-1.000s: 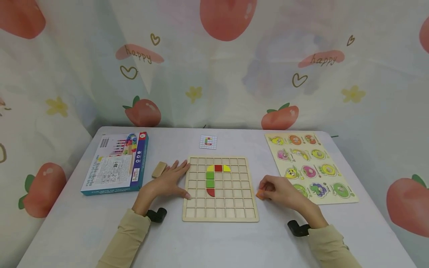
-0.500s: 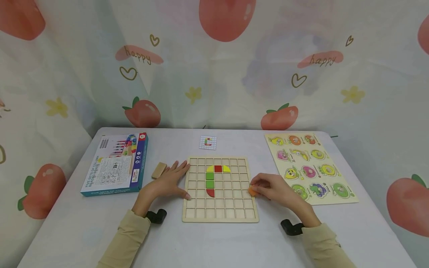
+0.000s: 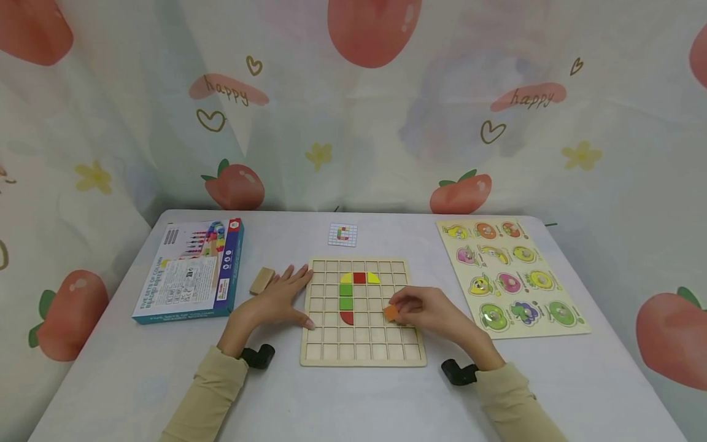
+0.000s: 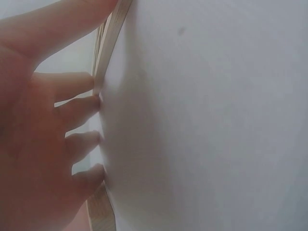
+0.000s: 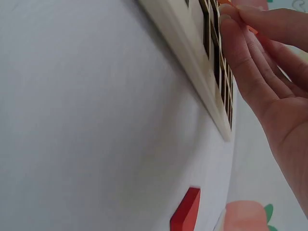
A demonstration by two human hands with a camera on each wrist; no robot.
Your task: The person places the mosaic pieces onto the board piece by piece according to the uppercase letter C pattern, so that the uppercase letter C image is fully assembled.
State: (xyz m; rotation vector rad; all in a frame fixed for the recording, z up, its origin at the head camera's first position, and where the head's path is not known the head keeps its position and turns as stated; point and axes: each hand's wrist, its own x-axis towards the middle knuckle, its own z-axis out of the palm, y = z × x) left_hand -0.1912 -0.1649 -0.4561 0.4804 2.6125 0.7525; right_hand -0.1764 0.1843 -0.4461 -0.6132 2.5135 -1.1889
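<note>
A wooden grid board [image 3: 361,363] lies mid-table in the head view. Set in its cells are two yellow quarter-round tiles [image 3: 373,279], a red square tile [image 3: 360,278], two green square tiles [image 3: 346,303] and a red quarter-round tile [image 3: 347,318]. Over the board's right half, my right hand [image 3: 433,312] pinches an orange tile [image 3: 391,313] between thumb and fingers; its exact shape is partly covered. With fingers spread, my left hand [image 3: 275,301] rests at the board's left edge, thumb on the rim. Both wrist views show the board's side close to the fingers.
A small card with a coloured pattern [image 3: 343,234] lies behind the board. Left stand a wooden block [image 3: 262,280] and a flat box [image 3: 190,270]. A fruit puzzle board [image 3: 516,294] lies right. A red block [image 5: 186,210] shows on the table in the right wrist view.
My right hand has carried the orange tile leftward, from beside the board's right edge to over its right-hand cells. The left hand has stayed put.
</note>
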